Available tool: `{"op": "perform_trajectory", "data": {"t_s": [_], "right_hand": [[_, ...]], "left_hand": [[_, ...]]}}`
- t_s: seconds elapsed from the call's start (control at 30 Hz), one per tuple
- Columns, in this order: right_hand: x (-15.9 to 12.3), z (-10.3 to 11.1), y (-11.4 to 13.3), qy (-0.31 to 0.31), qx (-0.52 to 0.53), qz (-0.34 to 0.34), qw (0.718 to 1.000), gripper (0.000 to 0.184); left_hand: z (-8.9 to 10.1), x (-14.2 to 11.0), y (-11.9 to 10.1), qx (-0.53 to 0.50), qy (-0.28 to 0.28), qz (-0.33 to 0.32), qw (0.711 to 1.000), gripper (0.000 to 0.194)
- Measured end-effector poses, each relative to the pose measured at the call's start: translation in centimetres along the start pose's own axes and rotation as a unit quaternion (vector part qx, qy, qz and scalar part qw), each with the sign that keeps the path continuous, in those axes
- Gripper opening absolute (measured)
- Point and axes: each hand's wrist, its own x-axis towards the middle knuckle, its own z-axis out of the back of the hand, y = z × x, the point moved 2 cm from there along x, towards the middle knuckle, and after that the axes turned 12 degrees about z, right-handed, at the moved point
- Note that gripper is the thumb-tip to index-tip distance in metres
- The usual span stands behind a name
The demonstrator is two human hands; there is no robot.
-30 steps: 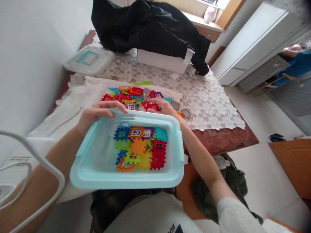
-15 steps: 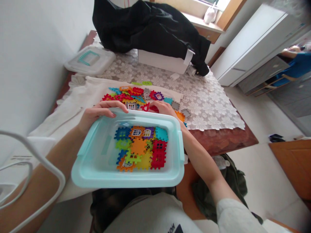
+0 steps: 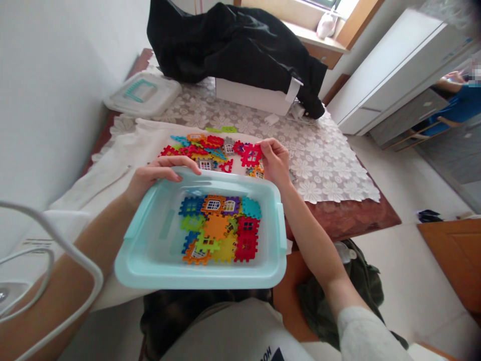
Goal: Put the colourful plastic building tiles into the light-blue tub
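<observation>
A light teal plastic box (image 3: pixel 150 273) is tilted toward me, its left far rim gripped by my left hand (image 3: pixel 160 175). Several flat building pieces in blue, orange, purple, green, yellow and red lie joined or side by side on its floor, among them an orange piece (image 3: pixel 216 228). Beyond the right far corner, my right hand (image 3: pixel 276 159) pinches a red window-shaped building piece (image 3: pixel 251 156) above the table. Behind the box, a heap of loose building pieces (image 3: pixel 191 150) lies on a white cloth (image 3: pixel 139 135); the box's rim hides part of it.
On the lace-covered table (image 3: pixel 326 175) a clear lid with a teal handle (image 3: pixel 145 95) rests at the far left. A black cloth (image 3: pixel 240 45) covers a white box (image 3: pixel 251 98) at the back. White cable (image 3: pixel 80 260) loops at left. A bag (image 3: pixel 353 286) lies at lower right; a person in blue (image 3: pixel 458 110) sits far right.
My right hand has risen from the pile and moved right, and the red window-shaped piece now shows in its fingers. My left hand keeps its hold on the box, which stays nearly in place.
</observation>
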Motion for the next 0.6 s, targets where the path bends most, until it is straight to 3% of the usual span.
{"op": "perform_trajectory", "data": {"t_s": [0.07, 0.17, 0.27, 0.33, 0.4, 0.47, 0.53, 0.6], "right_hand": [[-0.1, -0.5, 0.9, 0.03, 0.073, -0.014, 0.997, 0.064], [-0.3, -1.0, 1.7, 0.119, 0.096, -0.023, 0.988, 0.065], [-0.4, -1.0, 1.4, 0.172, 0.016, -0.03, 0.984, 0.068], [-0.7, -0.8, 0.8, 0.207, -0.102, -0.015, 0.973, 0.057], [-1.3, -0.7, 0.4, 0.262, -0.238, 0.013, 0.935, 0.043], [-1.9, -0.9, 0.1, 0.332, -0.342, 0.031, 0.878, 0.044], [-2.3, -1.2, 0.1, 0.388, -0.398, 0.029, 0.831, 0.046], [-2.2, -1.6, 0.1, 0.415, -0.42, 0.02, 0.807, 0.038]], "left_hand": [[-0.1, 0.0, 0.1, -0.009, -0.001, -0.006, 1.0, 0.023], [0.0, -0.1, 0.3, -0.019, -0.002, 0.004, 1.0, 0.024], [-0.3, -0.7, 0.2, -0.017, -0.016, 0.029, 0.999, 0.024], [-0.8, -1.1, -0.1, -0.021, -0.031, 0.031, 0.999, 0.024], [-1.3, -1.5, -0.4, -0.024, -0.035, 0.029, 0.999, 0.025], [-1.5, -1.6, -0.4, -0.027, -0.031, 0.03, 0.999, 0.026], [-1.4, -1.4, -0.3, -0.027, -0.032, 0.03, 0.999, 0.025], [-1.0, -1.2, -0.2, -0.021, -0.031, 0.027, 0.999, 0.025]]}}
